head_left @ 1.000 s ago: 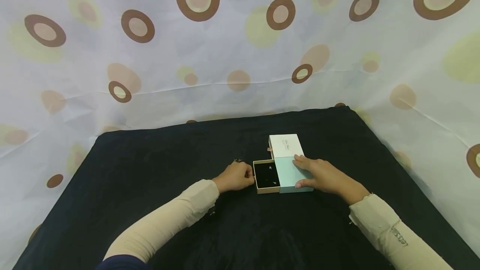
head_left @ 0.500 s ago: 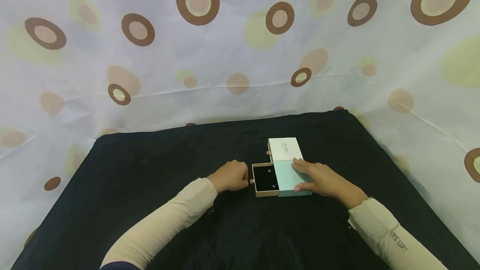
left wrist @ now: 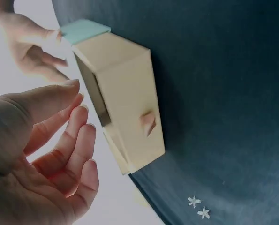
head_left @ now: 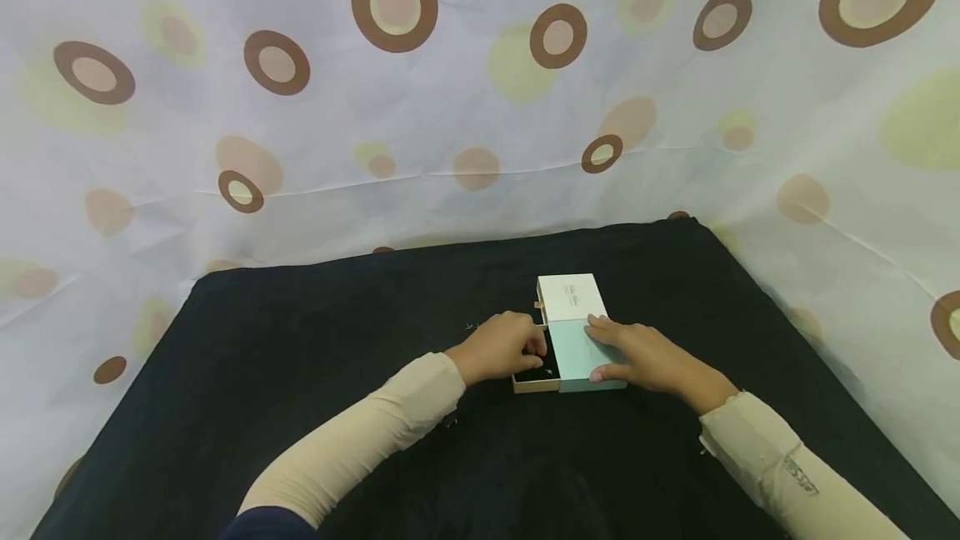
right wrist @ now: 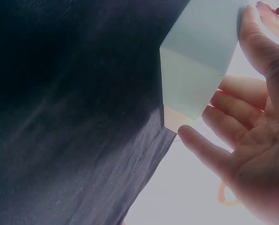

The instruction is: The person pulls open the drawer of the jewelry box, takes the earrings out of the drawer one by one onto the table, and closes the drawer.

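Note:
A small drawer box has a light blue sleeve [head_left: 576,348] and its cream drawer [left wrist: 125,89] pulled out to the left. Inside the drawer, on a black pad, one small silver star [head_left: 550,372] shows. My left hand [head_left: 504,347] is over the drawer, fingers loosely curled, its fingertips above the black pad. No object shows between the left thumb and fingers [left wrist: 78,126] in the left wrist view. My right hand [head_left: 648,357] rests on the sleeve with straight, spread fingers, the thumb at the front edge. A pink ribbon tab [left wrist: 148,123] sticks out from the drawer front.
Directly behind the blue sleeve lies a white box [head_left: 572,296] with dark lettering and a pink tab. Two small silver stars [left wrist: 198,207] lie on the black cloth [head_left: 360,307] left of the drawer. A patterned curtain [head_left: 450,107] hangs behind and beside the table.
My left hand drew back slightly from the drawer's tab, then came right and over the drawer, hiding one of its two stars. The right hand and box have stayed in place.

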A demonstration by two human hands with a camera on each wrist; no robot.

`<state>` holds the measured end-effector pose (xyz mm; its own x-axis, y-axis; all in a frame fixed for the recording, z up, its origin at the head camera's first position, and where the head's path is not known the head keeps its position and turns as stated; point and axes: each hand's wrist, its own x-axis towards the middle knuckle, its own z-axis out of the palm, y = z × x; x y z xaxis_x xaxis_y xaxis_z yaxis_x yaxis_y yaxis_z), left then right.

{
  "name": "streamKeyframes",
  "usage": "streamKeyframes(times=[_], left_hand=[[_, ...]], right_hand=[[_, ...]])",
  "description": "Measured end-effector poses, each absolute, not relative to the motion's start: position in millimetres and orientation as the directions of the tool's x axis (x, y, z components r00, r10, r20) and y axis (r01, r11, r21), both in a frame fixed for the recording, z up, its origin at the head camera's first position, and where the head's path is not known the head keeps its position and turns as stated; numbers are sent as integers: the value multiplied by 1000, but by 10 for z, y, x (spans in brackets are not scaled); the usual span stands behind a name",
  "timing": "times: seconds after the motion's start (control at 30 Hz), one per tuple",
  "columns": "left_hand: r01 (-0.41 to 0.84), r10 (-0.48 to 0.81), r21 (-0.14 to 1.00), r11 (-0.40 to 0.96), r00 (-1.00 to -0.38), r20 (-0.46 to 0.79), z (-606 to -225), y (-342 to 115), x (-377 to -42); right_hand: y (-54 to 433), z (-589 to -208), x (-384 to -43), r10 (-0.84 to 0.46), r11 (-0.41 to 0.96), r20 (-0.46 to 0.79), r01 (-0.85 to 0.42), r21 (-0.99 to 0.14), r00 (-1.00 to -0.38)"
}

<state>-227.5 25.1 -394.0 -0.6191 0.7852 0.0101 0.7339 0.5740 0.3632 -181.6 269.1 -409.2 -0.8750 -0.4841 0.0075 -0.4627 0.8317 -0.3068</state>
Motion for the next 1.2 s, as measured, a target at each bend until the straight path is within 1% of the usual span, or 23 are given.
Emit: streamKeyframes(times=[0.1, 0.37, 0.73, 1.2], left_hand=[[745, 798, 362, 560, -603, 8, -3985, 284, -2259], [758, 808, 352, 550, -589, 7, -4078, 316, -2255], [749, 802, 369, 550, -597, 14, -4102, 342, -2253], [747, 798, 360, 558, -602, 11, -4131, 349, -2242]], right_hand=[[2694, -4101, -1805, -479, 835, 5, -457, -305, -878], [2676, -4110, -1812, -470, 841, 7, -450, -299, -883], [2693, -4121, -1822, -468, 844, 8, -450, -293, -884], [2704, -4137, -1812, -469, 841, 9, -450, -299, -883]])
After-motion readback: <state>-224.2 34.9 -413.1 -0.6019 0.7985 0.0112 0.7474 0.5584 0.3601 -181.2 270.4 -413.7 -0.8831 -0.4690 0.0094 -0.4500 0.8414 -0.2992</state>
